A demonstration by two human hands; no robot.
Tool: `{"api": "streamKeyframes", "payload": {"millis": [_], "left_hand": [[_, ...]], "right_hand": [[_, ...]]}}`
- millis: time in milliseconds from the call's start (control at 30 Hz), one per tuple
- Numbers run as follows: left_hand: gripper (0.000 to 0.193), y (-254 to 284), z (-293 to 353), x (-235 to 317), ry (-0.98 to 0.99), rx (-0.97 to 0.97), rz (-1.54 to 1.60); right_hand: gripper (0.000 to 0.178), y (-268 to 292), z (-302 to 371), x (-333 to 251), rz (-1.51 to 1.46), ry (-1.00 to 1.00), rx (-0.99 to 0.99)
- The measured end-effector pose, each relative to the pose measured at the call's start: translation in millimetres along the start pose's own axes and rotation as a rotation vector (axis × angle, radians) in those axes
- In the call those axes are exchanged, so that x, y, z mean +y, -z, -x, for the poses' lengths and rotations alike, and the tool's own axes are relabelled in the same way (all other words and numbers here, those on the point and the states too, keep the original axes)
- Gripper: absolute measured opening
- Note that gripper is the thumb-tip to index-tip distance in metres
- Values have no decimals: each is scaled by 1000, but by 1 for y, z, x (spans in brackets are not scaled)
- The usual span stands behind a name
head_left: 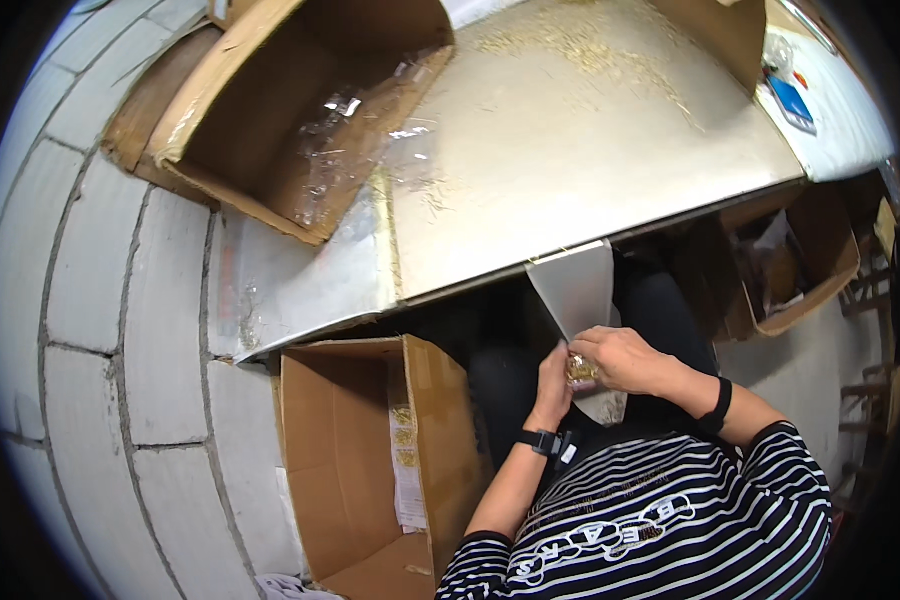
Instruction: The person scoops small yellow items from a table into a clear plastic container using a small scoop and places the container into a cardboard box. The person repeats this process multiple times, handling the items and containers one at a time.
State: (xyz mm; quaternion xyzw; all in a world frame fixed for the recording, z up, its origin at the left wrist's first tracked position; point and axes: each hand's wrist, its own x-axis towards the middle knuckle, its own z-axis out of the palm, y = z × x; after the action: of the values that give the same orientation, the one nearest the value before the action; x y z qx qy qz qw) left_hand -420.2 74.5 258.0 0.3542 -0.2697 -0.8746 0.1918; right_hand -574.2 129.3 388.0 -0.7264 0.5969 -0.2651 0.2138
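My left hand (553,388) and my right hand (625,360) are close together over my lap, just in front of the table edge. Between them is a small clear pack (581,370) with gold-coloured bits inside. Left fingers curl along its left side, while the right hand's fingers close over its top and right; the fingertips are partly hidden. Right behind the hands, a pale tapering chute (576,287) slopes down from the table edge toward my lap.
Loose gold-coloured thin pieces (570,42) lie on the pale table (590,150). A tilted cardboard box (260,110) there holds clear plastic bags (330,135). Below left stands an open cardboard box (345,450) with several gold-filled packs (404,437). Another box (805,315) and a blue device (792,103) are right.
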Motion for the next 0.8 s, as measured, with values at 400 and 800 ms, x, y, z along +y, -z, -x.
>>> {"api": "streamKeyframes", "payload": {"millis": [400,800], "left_hand": [[25,20,-2,8,31,69,-38],[34,27,-7,8,2,51,36]], "right_hand": [[35,36,-282,41,259,132,33],[37,70,-158,48,163,146,-4]]}}
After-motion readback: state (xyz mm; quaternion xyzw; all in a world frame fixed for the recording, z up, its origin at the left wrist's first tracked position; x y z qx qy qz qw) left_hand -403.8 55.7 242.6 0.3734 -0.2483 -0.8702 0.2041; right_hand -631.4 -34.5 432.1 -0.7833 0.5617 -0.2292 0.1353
